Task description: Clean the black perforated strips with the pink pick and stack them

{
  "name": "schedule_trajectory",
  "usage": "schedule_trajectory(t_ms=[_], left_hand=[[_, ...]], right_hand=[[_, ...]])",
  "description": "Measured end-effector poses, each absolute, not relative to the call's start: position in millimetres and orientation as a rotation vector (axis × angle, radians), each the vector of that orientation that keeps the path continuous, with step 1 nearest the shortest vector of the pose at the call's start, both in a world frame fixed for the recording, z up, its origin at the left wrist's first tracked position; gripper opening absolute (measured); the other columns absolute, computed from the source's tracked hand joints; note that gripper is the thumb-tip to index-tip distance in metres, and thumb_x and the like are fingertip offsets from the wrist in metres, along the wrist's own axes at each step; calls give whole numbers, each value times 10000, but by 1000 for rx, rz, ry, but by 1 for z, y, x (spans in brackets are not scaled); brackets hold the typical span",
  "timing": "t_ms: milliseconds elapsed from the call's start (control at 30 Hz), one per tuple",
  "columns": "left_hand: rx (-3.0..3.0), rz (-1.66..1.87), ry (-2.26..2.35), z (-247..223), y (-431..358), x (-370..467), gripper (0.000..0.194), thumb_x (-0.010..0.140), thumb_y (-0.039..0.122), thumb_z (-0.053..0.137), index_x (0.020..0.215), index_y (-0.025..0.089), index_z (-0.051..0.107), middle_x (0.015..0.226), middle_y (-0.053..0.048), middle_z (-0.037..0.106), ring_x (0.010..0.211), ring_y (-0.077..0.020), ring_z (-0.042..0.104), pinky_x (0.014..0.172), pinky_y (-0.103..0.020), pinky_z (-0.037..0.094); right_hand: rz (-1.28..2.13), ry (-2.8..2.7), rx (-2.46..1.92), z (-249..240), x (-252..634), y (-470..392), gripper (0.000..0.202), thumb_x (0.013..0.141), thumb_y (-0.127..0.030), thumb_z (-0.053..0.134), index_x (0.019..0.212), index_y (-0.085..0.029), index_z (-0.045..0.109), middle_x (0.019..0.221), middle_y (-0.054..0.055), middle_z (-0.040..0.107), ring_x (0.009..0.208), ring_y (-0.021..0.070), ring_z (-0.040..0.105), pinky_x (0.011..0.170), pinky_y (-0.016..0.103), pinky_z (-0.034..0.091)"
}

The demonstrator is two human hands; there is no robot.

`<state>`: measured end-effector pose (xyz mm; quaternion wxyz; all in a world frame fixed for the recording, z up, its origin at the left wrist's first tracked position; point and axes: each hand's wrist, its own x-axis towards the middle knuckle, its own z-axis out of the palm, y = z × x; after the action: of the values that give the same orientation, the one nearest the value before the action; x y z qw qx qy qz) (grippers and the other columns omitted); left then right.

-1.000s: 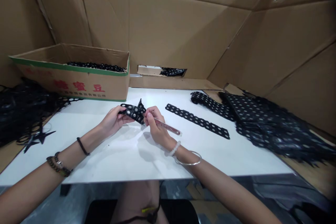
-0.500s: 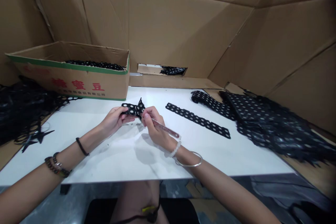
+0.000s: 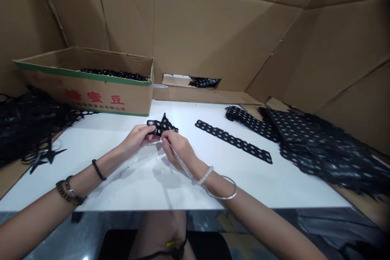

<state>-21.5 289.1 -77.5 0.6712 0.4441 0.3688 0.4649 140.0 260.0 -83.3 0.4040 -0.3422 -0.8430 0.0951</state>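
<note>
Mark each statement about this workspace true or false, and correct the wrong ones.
1. The left grip holds a dotted black piece. True.
2. The right grip has a slim tool in it. True.
3. The long dotted strip lies to the left of both grips. False: the long dotted strip lies to their right, on the white table.
4. The cardboard box is closed. False: the cardboard box is open on top, with dotted black material inside.
5. Bracelets are worn on both arms. True.
</note>
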Motion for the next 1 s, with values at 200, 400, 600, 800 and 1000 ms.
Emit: schedule_trajectory(t_ms=[200,400,600,800,1000], left_hand=[[994,1110,876,-80,291,-20,334,690,223,612,403,143,461,425,11,470,559,-118,563,818,-330,502],[940,1139,894,-77,294,-22,284,711,198,582,455,149,470,382,47,400,534,-120,567,830,-347,503],[1015,1084,849,-80,293,-25,383,688,346,689,458,142,462,543,-16,573,680,-161,642,781,-308,501],[1083,1061,824,-85,293,-26,388,649,414,733,499,141,501,617,-37,631,805,-210,667,732,-277,495],[1072,1097,857,-82,294,-25,376,666,360,708,460,144,480,529,-21,580,788,-225,673,759,-307,502]], right_hand=[[11,-2090,-1062,-85,147,268,157,885,-196,315,863,-178,469,704,73,540,635,184,476,599,303,360],[144,-1784,-1161,-73,171,279,132,909,-232,309,838,-201,416,617,-13,451,528,129,427,547,259,318],[542,-1849,-930,-70,151,263,137,922,-278,322,856,-207,420,614,-39,444,506,100,414,520,226,329],[488,-1943,-986,-73,144,262,120,911,-237,327,844,-203,420,655,-24,487,523,101,429,535,224,326],[233,-1977,-1124,-76,155,272,133,903,-220,297,848,-192,415,654,-4,498,528,119,442,545,238,325]])
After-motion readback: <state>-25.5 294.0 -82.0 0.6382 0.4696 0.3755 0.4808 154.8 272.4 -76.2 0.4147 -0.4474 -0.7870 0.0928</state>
